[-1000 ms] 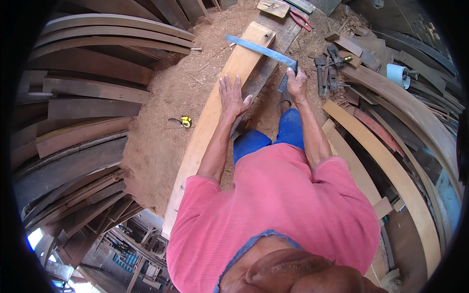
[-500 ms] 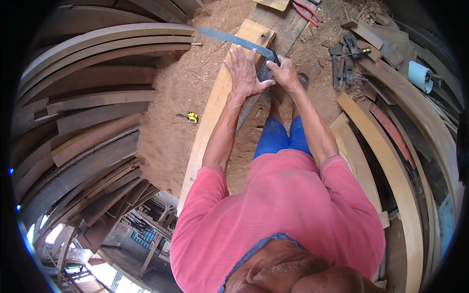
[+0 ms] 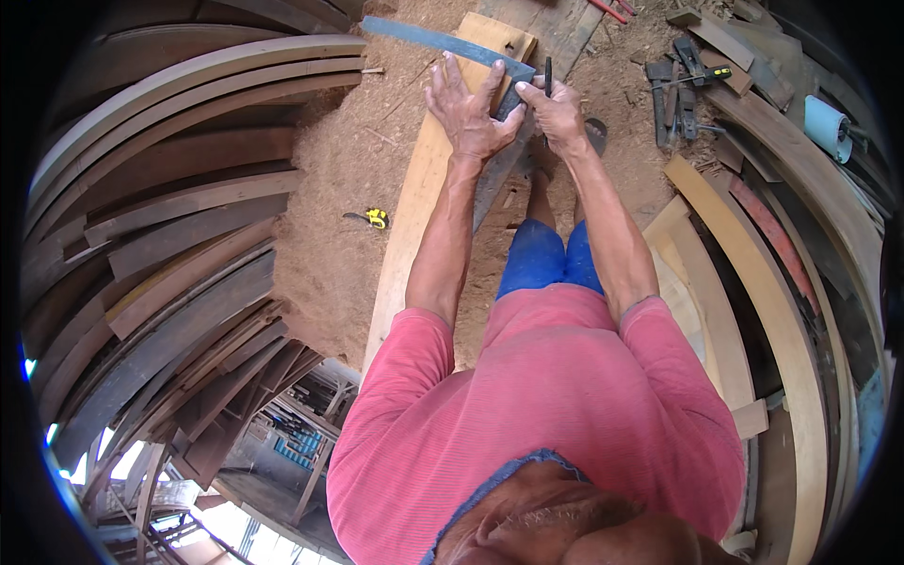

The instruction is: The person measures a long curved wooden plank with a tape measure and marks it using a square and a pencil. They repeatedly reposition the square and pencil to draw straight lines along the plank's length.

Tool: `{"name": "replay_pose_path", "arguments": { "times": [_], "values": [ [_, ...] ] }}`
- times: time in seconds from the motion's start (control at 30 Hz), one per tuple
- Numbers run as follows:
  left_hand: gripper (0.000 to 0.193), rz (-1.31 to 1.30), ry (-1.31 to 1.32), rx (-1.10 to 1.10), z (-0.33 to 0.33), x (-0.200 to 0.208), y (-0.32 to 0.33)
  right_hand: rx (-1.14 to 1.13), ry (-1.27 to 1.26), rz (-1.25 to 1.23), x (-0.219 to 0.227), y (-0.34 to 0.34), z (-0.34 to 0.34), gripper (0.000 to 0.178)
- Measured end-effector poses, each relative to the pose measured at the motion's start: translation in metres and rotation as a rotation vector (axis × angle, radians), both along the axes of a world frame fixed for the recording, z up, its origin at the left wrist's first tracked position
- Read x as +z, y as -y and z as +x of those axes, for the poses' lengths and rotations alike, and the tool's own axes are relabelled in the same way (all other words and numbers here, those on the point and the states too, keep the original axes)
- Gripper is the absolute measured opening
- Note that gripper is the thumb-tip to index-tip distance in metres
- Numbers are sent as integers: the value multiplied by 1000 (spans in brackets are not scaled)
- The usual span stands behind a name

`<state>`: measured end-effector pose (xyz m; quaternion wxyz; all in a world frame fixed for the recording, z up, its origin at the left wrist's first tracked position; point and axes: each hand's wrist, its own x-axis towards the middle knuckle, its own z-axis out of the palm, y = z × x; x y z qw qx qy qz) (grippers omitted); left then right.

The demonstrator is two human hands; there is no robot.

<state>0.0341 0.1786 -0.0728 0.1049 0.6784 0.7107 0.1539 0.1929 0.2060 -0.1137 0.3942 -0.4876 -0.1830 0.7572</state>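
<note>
A long plank of pale wood (image 3: 414,226) runs away from me, left of my legs. Across its far end lies a try square, its blue-grey blade (image 3: 414,36) jutting out past the plank's left edge and its dark stock (image 3: 508,102) along the right edge. My left hand (image 3: 476,118) rests on the plank with fingers spread, fingertips by the blade and thumb against the stock. Beside the square's corner, my right hand (image 3: 562,118) is closed round a slim dark pencil (image 3: 548,71), held nearly upright. The pencil's lower tip is hard to make out.
A yellow tape measure (image 3: 377,218) lies on the sawdust-covered floor (image 3: 330,254). Hand planes (image 3: 670,99) and other tools sit at the far right, with red-handled pliers (image 3: 610,9) at the far edge. Stacked boards (image 3: 188,202) line the left; curved timbers (image 3: 753,273) stand at the right.
My right hand has drawn slightly right, and the pencil in it now stands more upright. My left hand's fingers have bent a little beside the blade. The whole view has shifted slightly.
</note>
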Motion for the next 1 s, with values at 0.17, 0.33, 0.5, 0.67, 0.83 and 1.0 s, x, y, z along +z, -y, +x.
{"name": "replay_pose_path", "arguments": {
  "times": [0.17,0.33,0.5,0.67,0.83,1.0],
  "values": [
    [90,-2,-24,3,1,0,-1,-41,-12,-7,6,-1,-3,18],
    [90,17,-42,0,2,3,-1,4,15,-14,22,-4,1,17],
    [90,28,-41,-7,3,8,-2,10,28,-32,23,-3,1,15],
    [90,33,-79,-54,0,8,-1,-34,-7,5,16,-6,-8,11],
    [100,125,128,1,-6,0,-1,-116,163,138,22,-11,28,11],
    [83,192,438,67,-21,-10,4,-244,129,77,24,10,68,15]
  ]
}}
